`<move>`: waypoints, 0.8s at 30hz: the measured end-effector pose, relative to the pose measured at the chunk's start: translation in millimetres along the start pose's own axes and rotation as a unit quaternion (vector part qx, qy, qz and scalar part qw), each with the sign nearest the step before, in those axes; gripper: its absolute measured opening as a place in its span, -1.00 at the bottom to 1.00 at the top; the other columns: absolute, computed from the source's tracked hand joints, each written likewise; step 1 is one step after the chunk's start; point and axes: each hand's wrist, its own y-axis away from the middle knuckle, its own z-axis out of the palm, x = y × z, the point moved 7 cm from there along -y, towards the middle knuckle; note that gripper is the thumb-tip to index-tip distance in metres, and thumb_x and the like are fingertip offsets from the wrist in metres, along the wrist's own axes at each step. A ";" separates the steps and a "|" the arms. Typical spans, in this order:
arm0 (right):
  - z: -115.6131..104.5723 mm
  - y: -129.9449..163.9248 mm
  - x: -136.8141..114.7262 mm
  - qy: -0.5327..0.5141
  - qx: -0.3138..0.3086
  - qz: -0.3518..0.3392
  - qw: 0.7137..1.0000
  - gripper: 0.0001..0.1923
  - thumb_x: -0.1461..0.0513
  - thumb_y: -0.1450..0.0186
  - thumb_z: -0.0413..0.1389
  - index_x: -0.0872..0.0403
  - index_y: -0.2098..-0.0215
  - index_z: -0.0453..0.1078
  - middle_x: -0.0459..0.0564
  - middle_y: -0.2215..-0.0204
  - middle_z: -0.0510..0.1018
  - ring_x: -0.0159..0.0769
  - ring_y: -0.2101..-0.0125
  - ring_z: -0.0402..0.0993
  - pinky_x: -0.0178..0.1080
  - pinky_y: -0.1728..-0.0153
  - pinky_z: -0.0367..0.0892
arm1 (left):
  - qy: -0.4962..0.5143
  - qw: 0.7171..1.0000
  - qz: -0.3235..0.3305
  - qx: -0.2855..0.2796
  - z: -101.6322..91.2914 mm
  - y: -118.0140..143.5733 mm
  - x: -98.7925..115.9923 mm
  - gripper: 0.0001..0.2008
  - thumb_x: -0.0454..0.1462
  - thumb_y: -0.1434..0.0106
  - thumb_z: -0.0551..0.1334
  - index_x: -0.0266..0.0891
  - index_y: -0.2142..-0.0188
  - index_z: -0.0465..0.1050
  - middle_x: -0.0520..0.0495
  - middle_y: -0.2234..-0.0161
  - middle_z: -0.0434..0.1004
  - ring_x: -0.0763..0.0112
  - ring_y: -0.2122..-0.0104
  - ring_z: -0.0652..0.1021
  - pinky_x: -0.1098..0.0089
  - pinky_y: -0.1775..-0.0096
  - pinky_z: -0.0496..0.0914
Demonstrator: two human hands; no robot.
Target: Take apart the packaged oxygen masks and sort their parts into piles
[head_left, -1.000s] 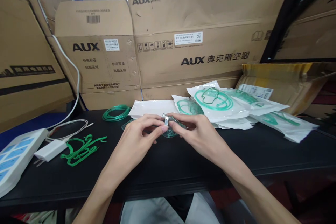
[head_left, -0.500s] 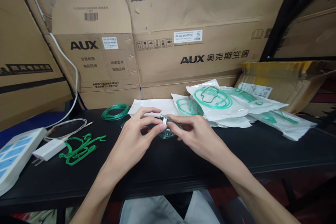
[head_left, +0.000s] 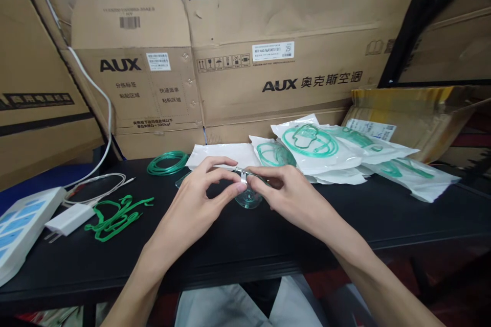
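A clear, green-tinted plastic mask (head_left: 250, 196) with a small metal strip on top is held just above the black table (head_left: 345, 225). My left hand (head_left: 201, 196) pinches the strip from the left with thumb and forefinger. From the right, my right hand (head_left: 286, 194) grips the mask's upper edge. The two hands' fingertips meet at the strip. Much of the mask is hidden behind my fingers.
Several white pouches (head_left: 318, 150) holding green masks lie behind my right hand. A green tube coil (head_left: 168, 162), green straps (head_left: 115, 214), a white charger (head_left: 69, 218) and a white device (head_left: 19, 230) sit to the left. Cardboard boxes (head_left: 280, 46) wall the back.
My hands have stayed together at the metal strip with small finger shifts. The mask has tilted so its round lower part hangs more into view.
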 end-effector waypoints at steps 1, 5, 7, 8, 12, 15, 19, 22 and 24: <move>-0.1 -0.1 -1.0 0.006 -0.002 -0.005 1.000 -0.67 0.16 -0.44 0.07 -0.01 -0.02 0.63 -0.07 0.04 0.71 -0.06 0.08 0.61 -0.14 0.01 0.47 | -0.002 1.000 0.004 0.007 -1.7 0.2 0.3 -0.90 -0.14 -0.38 0.33 -0.05 0.16 0.56 0.02 -0.10 0.50 0.27 -0.10 0.51 0.34 -0.09 0.35; -1.3 -0.1 -2.8 0.031 -0.011 -0.010 0.999 -0.69 0.14 -0.46 0.05 -0.06 -0.01 0.62 -0.08 0.04 0.69 -0.10 0.00 0.57 -0.16 -0.09 0.36 | -0.001 0.999 0.037 -0.013 -1.6 0.4 2.9 -0.79 -0.17 -0.41 0.31 -0.04 -0.02 0.51 0.02 -0.08 0.56 0.28 -0.08 0.53 0.35 -0.09 0.38; -3.0 0.1 -1.6 0.036 -0.013 -0.002 0.999 -0.71 0.10 -0.47 0.06 -0.06 0.03 0.60 -0.08 0.06 0.69 -0.13 0.02 0.58 -0.19 -0.03 0.37 | -0.010 0.998 0.043 -0.035 0.0 0.7 2.3 -0.81 -0.14 -0.43 0.28 -0.02 0.00 0.55 0.03 -0.06 0.60 0.27 -0.08 0.55 0.32 -0.14 0.36; -4.6 0.2 -0.2 0.040 -0.010 0.006 0.999 -0.72 0.06 -0.46 0.07 -0.06 0.05 0.59 -0.08 0.09 0.69 -0.15 0.07 0.59 -0.21 0.03 0.38 | -0.017 0.998 0.040 -0.043 0.2 0.9 1.1 -0.80 -0.12 -0.41 0.29 -0.01 0.00 0.57 0.04 -0.06 0.61 0.26 -0.08 0.56 0.31 -0.15 0.36; -9.5 1.0 6.1 0.054 -0.004 0.047 0.997 -0.67 -0.06 -0.42 0.10 -0.02 0.16 0.53 -0.10 0.35 0.66 -0.23 0.33 0.57 -0.26 0.28 0.34 | -0.040 0.997 0.030 -0.065 -0.3 2.2 -2.6 -0.68 -0.02 -0.32 0.36 0.04 -0.03 0.59 0.04 -0.10 0.61 0.18 -0.10 0.56 0.24 -0.18 0.37; -9.5 2.1 5.0 0.063 -0.022 0.040 0.997 -0.63 -0.10 -0.41 0.11 -0.02 0.17 0.54 -0.12 0.40 0.62 -0.28 0.40 0.50 -0.28 0.36 0.27 | -0.048 0.997 0.017 -0.062 -2.5 3.0 -5.7 -0.67 -0.01 -0.33 0.35 0.02 -0.03 0.58 0.03 -0.09 0.62 0.16 -0.09 0.57 0.23 -0.16 0.39; -7.1 4.4 3.8 0.051 -0.070 0.022 0.996 -0.67 -0.05 -0.33 0.24 -0.06 0.06 0.55 -0.15 0.29 0.63 -0.33 0.39 0.45 -0.30 0.35 0.27 | -0.044 0.996 0.003 -0.071 -3.1 4.1 -8.9 -0.70 -0.03 -0.32 0.36 0.01 0.00 0.58 0.03 -0.05 0.63 0.17 -0.06 0.58 0.27 -0.12 0.40; -7.5 4.6 5.4 0.035 -0.083 0.018 0.996 -0.62 0.07 -0.28 0.31 -0.07 -0.05 0.53 -0.13 0.16 0.64 -0.34 0.35 0.47 -0.29 0.30 0.31 | -0.038 0.997 -0.002 -0.074 -3.8 4.0 -9.2 -0.74 -0.05 -0.32 0.37 0.03 0.03 0.59 0.06 0.00 0.65 0.19 -0.02 0.59 0.30 -0.07 0.41; -8.3 4.0 6.2 0.036 -0.081 0.017 0.996 -0.62 0.11 -0.29 0.30 -0.08 -0.07 0.53 -0.13 0.16 0.64 -0.33 0.34 0.47 -0.29 0.29 0.31 | -0.038 0.997 -0.003 -0.071 -4.2 3.4 -8.8 -0.75 -0.05 -0.32 0.37 0.04 0.03 0.59 0.08 0.01 0.65 0.21 0.00 0.60 0.30 -0.05 0.41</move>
